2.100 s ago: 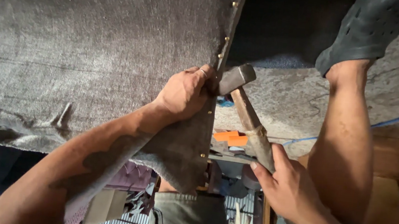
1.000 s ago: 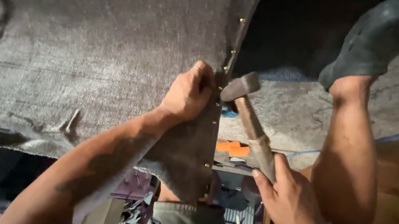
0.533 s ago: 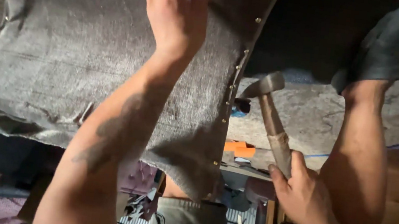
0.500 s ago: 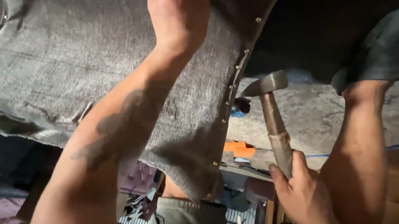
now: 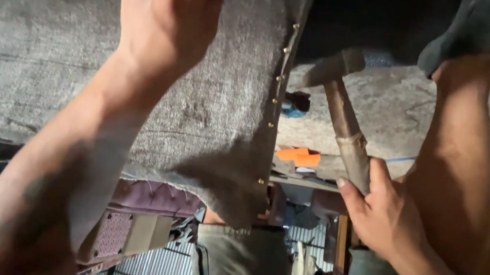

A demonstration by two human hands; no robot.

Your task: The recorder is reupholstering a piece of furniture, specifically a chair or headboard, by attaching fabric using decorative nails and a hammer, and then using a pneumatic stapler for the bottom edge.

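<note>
We see the grey cloth (image 5: pixel 81 63) stretched over a frame, w/ a row of brass tacks (image 5: pixel 275 98) down its right edge. Left hand (image 5: pixel 167 15) lies over the cloth near its top, left of the tack row; blurred, fingers cut off by the frame edge, so can't tell how wide. Right hand (image 5: pixel 384 215) is wrapped round the handle of the hammer (image 5: pixel 343 115), right of the tacks. Hammer head sits just beside the tack row, upper end; contact w/ cloth unclear. Orange block (image 5: pixel 298 156) lies right of the tacks, under the hammer.
</note>
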